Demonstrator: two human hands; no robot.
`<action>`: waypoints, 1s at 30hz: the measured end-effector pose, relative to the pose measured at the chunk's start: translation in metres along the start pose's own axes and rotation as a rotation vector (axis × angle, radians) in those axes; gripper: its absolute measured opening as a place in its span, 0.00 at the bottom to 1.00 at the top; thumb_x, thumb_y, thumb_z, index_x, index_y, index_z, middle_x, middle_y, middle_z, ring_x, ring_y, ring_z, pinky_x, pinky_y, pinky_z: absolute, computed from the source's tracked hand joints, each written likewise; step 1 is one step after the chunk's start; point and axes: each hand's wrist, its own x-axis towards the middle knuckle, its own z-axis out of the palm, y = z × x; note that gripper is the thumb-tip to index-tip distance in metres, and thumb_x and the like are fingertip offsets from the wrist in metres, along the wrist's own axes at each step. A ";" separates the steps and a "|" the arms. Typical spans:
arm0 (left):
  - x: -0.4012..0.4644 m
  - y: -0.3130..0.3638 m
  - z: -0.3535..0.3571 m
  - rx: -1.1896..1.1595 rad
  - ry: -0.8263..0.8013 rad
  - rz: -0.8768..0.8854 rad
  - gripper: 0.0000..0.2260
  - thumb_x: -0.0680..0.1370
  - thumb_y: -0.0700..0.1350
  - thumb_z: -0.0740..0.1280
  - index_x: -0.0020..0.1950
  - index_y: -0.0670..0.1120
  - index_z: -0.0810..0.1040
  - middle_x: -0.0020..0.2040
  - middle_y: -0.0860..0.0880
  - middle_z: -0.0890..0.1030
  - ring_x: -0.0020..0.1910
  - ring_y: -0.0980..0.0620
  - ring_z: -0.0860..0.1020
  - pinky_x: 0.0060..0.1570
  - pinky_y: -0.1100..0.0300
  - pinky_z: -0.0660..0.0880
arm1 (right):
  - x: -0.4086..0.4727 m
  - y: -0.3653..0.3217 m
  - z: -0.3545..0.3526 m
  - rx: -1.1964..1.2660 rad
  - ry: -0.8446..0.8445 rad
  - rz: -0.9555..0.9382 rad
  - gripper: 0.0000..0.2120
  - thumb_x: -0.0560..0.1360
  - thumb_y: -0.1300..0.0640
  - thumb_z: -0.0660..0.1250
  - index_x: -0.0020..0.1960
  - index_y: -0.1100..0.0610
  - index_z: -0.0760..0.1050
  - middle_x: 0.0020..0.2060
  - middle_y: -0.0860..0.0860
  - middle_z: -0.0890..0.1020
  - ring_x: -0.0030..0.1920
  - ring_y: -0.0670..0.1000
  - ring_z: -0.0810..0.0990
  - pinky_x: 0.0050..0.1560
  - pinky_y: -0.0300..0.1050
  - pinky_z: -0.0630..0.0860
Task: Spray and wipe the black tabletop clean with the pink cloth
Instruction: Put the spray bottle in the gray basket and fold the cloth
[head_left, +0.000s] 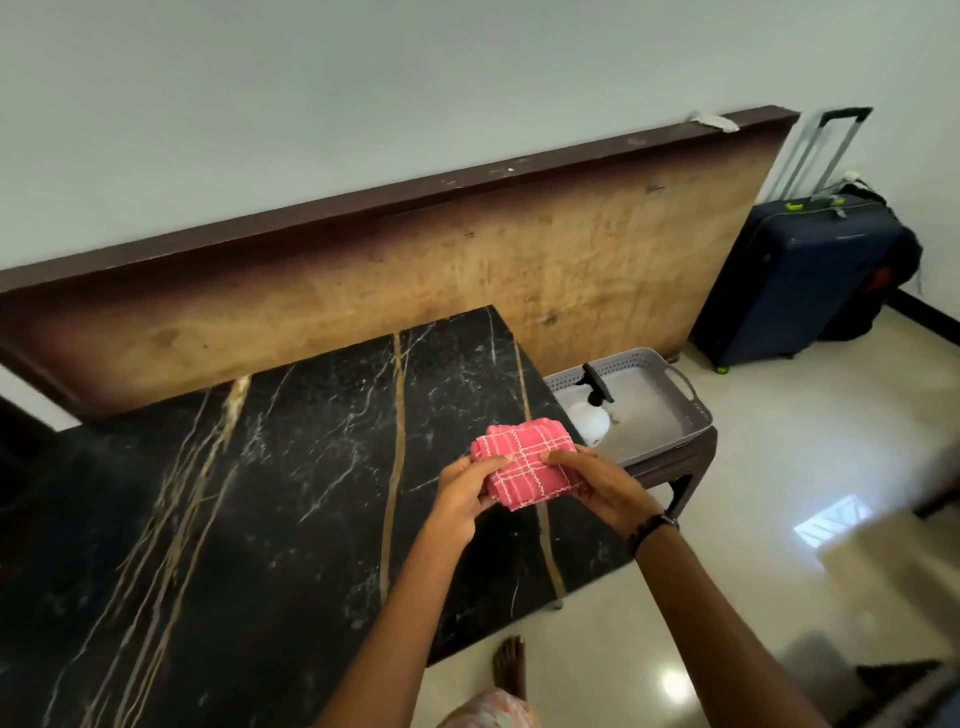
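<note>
both hands hold the cloth (524, 467) over the right end of the tabletop (260, 493), folded into a thick pad. the left hand (467, 493) pinches its left edge, thumb on top and fingers curled under; the right hand (597, 483) grips its right side the same way. whether the cloth's underside touches the tabletop cannot be told; it looks lifted slightly above it.

this looks like the step of readying the cloth, folding or squaring it up before any wiping. no wet patch or spray shows on the tabletop, so spraying seems not yet done, though the glossy veined surface makes that hard to judge.

just right of the tabletop's far right corner, a grey tray (685, 410) sits on a low dark stand. inside it, at the end nearest the tabletop, stands a white bottle (589, 423) with a black trigger head; the rest of the tray looks bare.

the next move likely calls for freeing the right hand, reaching right of the tabletop into the tray, and taking the bottle while the left hand holds the cloth.
</note>
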 end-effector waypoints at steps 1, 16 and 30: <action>0.007 0.003 0.008 -0.011 -0.011 -0.009 0.14 0.73 0.38 0.71 0.57 0.43 0.77 0.53 0.44 0.82 0.51 0.49 0.81 0.45 0.57 0.78 | 0.007 -0.005 -0.007 0.023 0.015 0.011 0.16 0.74 0.60 0.69 0.61 0.60 0.74 0.54 0.58 0.82 0.55 0.56 0.81 0.62 0.51 0.75; 0.112 -0.020 0.147 -0.079 -0.139 -0.212 0.18 0.76 0.38 0.68 0.65 0.39 0.72 0.56 0.41 0.81 0.52 0.48 0.81 0.50 0.59 0.79 | 0.090 -0.060 -0.139 0.111 0.355 0.170 0.10 0.73 0.61 0.70 0.51 0.63 0.73 0.48 0.60 0.81 0.49 0.56 0.80 0.51 0.46 0.78; 0.240 -0.084 0.297 0.078 0.029 -0.324 0.24 0.77 0.33 0.65 0.71 0.46 0.64 0.65 0.41 0.76 0.53 0.46 0.78 0.53 0.54 0.75 | 0.208 -0.064 -0.314 -0.182 0.302 0.323 0.01 0.76 0.61 0.66 0.47 0.58 0.76 0.44 0.57 0.81 0.41 0.52 0.78 0.41 0.43 0.75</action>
